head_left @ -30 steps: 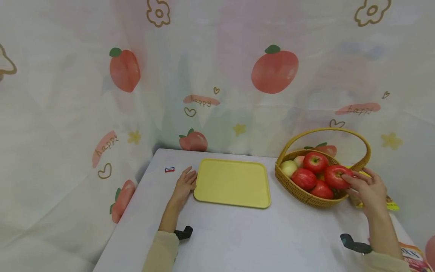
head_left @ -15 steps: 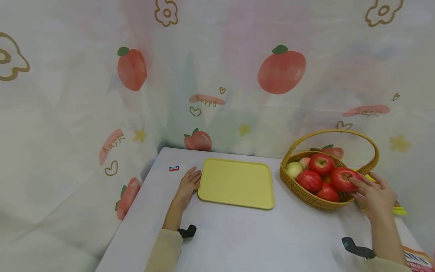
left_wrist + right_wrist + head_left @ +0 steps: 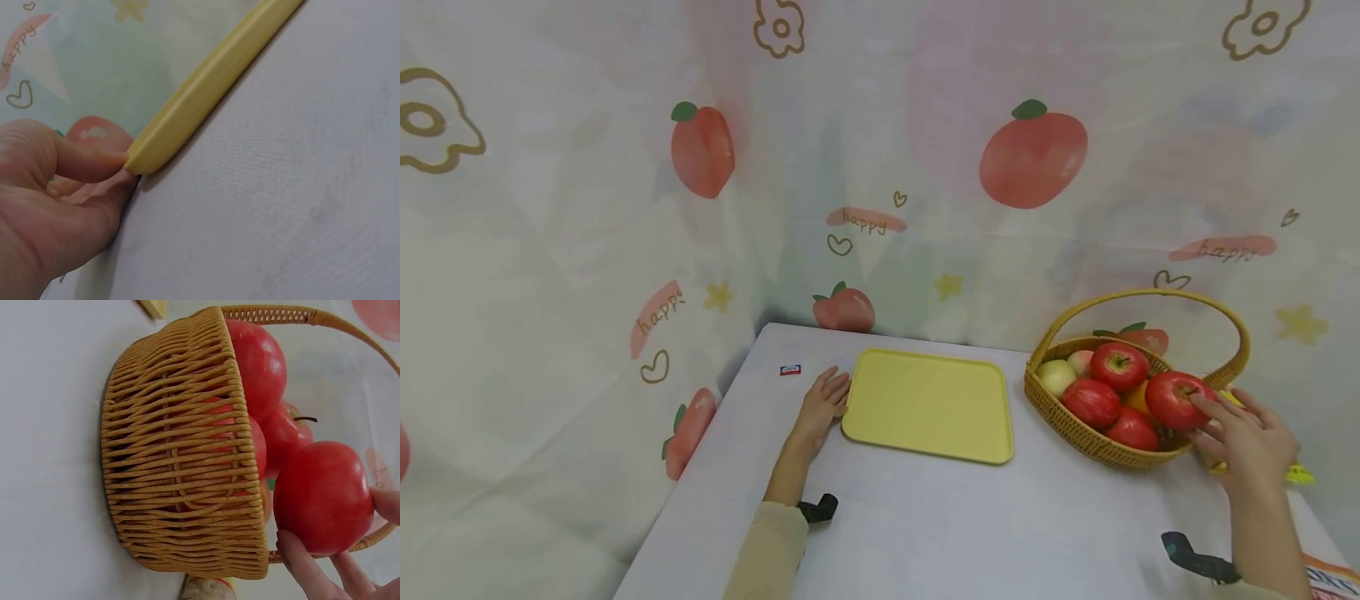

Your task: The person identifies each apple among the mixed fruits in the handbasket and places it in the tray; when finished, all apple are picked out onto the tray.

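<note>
One red apple point(image 3: 324, 497) grasped by right hand point(image 3: 1257, 440) above basket point(image 3: 175, 469).
Yellow tray point(image 3: 928, 406) is sited left of that grip, pinched by left hand point(image 3: 819, 412).

Red apple point(image 3: 1172, 400): glossy, held, above the wicker basket point(image 3: 1075, 435) at its right end. Yellow tray point(image 3: 928, 406): rectangular, flat, left of basket.

The left fingers point(image 3: 90, 165) touch, perhaps pinch, the yellow tray point(image 3: 197, 94) at its edge.
</note>
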Available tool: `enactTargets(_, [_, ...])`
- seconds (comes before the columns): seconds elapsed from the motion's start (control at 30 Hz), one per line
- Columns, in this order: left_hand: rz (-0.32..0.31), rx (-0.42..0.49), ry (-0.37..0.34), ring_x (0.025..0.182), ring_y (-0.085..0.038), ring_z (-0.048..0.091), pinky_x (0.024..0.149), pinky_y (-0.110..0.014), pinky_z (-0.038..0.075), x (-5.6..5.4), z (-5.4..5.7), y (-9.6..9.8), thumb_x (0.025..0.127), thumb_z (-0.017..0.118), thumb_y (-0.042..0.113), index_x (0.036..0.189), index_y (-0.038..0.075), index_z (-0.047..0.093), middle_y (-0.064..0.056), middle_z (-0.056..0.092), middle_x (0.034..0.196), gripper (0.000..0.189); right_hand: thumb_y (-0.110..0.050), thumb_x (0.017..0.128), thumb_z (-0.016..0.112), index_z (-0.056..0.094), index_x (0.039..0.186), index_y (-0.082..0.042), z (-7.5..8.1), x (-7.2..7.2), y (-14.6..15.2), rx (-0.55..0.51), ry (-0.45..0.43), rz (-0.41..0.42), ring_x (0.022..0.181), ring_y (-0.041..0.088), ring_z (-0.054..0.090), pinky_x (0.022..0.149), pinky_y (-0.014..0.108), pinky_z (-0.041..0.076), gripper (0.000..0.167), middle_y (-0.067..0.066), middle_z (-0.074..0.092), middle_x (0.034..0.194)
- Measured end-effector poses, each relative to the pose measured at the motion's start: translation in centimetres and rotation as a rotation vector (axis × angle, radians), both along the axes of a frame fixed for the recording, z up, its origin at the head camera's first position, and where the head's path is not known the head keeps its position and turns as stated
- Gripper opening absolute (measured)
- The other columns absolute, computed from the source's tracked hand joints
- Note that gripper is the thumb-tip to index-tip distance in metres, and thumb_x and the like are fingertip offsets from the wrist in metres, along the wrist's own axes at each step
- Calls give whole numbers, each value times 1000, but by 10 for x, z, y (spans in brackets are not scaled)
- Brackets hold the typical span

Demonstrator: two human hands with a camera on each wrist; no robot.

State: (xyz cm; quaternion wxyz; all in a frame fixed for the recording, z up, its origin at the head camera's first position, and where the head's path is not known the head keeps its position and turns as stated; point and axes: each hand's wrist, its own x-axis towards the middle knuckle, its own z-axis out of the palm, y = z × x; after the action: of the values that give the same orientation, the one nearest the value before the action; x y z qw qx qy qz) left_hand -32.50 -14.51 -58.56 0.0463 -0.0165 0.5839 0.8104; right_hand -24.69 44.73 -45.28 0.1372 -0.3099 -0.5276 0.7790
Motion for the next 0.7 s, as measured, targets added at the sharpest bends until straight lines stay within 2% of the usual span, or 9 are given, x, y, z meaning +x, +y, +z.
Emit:
enactTargets(0.07, [0, 10, 4, 152, -36, 36, 124, -45, 33, 0, 0, 0, 84, 42, -34, 164, 3, 23, -25, 36, 163, 91, -21, 76, 94, 42, 158, -37, 3, 2, 1, 6, -27, -15, 63, 8, 73, 54, 30, 62, 98, -26, 67, 103])
enactTargets(0.23, [-4, 16, 11, 153, -37, 34, 124, -45, 32, 0, 1, 0, 84, 41, -35, 164, 2, 22, -26, 35, 163, 90, -26, 75, 95, 43, 158, -37, 9, 5, 0, 30, -40, -29, 64, 4, 72, 53, 28, 62, 98, -20, 55, 147])
enactTargets(0.33, [-1, 7, 6, 153, -36, 35, 124, -45, 32, -1, 1, 0, 85, 42, -34, 164, 2, 23, -24, 36, 164, 89, -24, 76, 94, 44, 158, -35, 11, 7, -2, 32, -18, -29, 65, 4, 73, 54, 27, 62, 96, -19, 49, 155])
enactTargets(0.4, [0, 1, 1, 152, -35, 36, 124, -44, 33, -1, 1, 1, 86, 43, -33, 164, 3, 24, -22, 36, 164, 89, -22, 77, 93, 44, 158, -34, 12, 8, -3, 25, 4, -25, 65, 5, 73, 54, 27, 62, 96, -18, 51, 152])
enactTargets(0.57, [0, 7, 0, 152, -33, 37, 123, -43, 34, -1, 0, 1, 88, 45, -32, 164, 4, 25, -20, 37, 164, 87, -20, 79, 92, 45, 158, -32, 15, 10, -8, 19, 29, -9, 65, 7, 74, 54, 28, 62, 93, -17, 65, 118])
enactTargets(0.7, [-2, 20, 13, 152, -34, 36, 124, -44, 33, -1, 0, 1, 88, 44, -33, 164, 2, 24, -21, 35, 165, 86, -22, 78, 93, 43, 159, -31, 18, 12, -15, 41, 33, 14, 66, 6, 74, 55, 27, 62, 95, -20, 65, 105])
